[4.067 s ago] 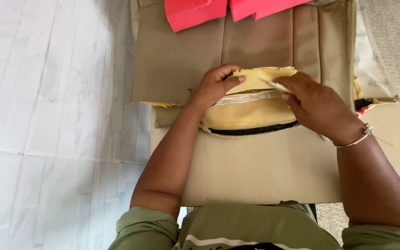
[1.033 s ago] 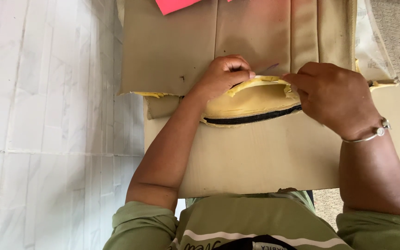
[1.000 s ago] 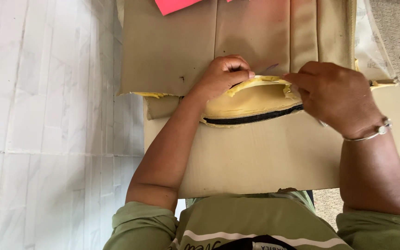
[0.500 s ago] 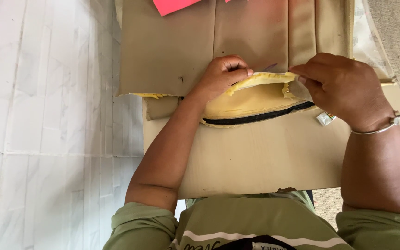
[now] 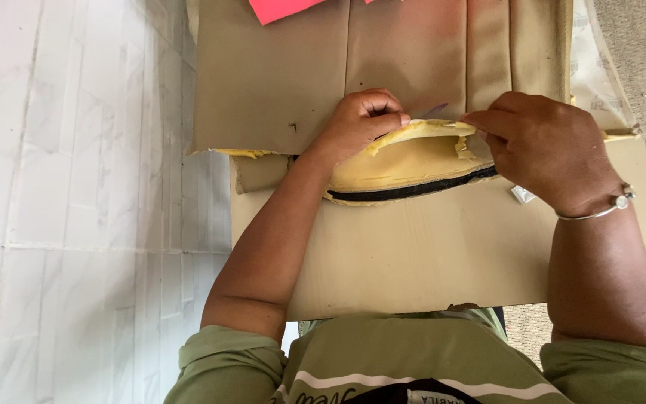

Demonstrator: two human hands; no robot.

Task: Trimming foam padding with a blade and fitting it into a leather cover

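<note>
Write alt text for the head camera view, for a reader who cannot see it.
Seen from above, a person's left hand and right hand pinch the yellow foam edge of a tan fabric cushion cover, beside its black zipper strip. The cover lies over a white tiled floor, with a pink sheet at the top edge.

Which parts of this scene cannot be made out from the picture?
- Head view: left hand fingertips curl under the yellow foam edge, hidden.
- Right hand covers whatever its fingers pinch.
- Pink sheet is cut off by the top edge.
- Small clear wrapper is too small to identify.
</note>
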